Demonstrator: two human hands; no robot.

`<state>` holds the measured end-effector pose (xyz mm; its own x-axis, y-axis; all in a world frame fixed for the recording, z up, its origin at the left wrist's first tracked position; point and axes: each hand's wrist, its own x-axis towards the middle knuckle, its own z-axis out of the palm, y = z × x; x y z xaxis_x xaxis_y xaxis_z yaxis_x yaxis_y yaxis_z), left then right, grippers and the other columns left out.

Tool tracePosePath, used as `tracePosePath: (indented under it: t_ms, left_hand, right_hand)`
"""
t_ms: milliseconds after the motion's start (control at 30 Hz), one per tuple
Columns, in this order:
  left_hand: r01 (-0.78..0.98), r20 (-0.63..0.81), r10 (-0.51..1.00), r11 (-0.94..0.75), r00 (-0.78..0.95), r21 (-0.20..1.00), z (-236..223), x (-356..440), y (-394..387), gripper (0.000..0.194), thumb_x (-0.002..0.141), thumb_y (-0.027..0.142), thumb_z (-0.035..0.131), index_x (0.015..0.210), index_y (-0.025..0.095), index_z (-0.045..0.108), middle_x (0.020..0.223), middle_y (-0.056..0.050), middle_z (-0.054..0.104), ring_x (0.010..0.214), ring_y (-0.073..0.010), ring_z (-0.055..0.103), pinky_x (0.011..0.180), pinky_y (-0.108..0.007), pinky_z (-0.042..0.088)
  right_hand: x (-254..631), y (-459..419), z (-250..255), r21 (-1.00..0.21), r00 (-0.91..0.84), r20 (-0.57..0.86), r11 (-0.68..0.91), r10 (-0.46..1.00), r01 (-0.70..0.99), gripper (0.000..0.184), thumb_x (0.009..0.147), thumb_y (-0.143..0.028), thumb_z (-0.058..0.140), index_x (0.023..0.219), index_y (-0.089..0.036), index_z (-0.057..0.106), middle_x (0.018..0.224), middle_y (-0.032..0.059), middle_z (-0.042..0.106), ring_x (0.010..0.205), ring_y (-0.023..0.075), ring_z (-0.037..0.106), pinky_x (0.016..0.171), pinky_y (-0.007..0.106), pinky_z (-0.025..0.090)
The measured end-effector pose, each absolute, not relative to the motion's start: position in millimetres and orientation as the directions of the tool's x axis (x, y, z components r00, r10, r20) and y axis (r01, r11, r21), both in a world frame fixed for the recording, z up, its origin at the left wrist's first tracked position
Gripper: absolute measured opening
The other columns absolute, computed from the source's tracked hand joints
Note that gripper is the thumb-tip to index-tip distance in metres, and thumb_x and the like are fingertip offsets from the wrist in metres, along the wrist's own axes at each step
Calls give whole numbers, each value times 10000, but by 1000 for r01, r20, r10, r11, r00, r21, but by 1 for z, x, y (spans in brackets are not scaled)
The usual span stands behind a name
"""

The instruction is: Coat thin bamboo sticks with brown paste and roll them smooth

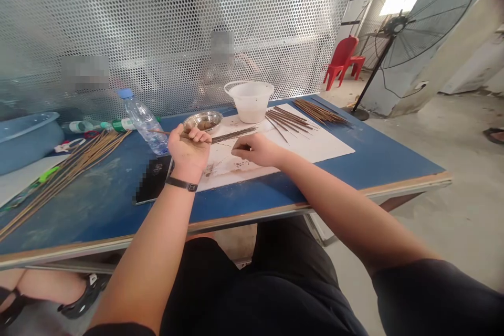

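A concrete-floored workshop lies behind a perforated metal screen [157, 26], with a standing fan [397, 26] and red plastic chairs [342, 60] off to the far side; on the blue-topped table [378, 165] lies a white sheet [315, 147] smeared with brown residue; the left hand [189, 151] is closed around a few thin brown sticks [234, 135], which stick out on both sides of the fist and reach over the sheet; the right hand [255, 149] sits just beside their tips, its fingers curled and half closed; whether those fingers have hold of a stick cannot be told at this size; a steel bowl of brown paste [202, 122] stands just beyond the left hand, with a white plastic tub [250, 101] near it; more sticks [287, 123] lie on the sheet; the main risk is the thin sticks themselves: too tight a grip could snap them, and a loose one could let them roll or drop; a careless elbow or stick end could also tip the water bottle [144, 123] toward the phone [153, 178], or knock the bowl, soiling the sheet.
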<state>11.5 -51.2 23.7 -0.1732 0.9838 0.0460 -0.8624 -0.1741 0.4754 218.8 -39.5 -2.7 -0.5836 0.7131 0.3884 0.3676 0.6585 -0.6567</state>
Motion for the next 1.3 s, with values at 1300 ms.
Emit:
tracePosePath:
  t_ms: [1300]
  left_hand:
    - [-781,75,997,-50,-4,623,21,15,-53,270,963,354,580,739,210,537,586,55,431,467,-85,453,535,-237,431]
  right_hand:
    - [240,-14,-5,-713,-415,154,392,897,582,251,696,-260,909,782,-189,684,795,27,764,689,153,642,624,278,460]
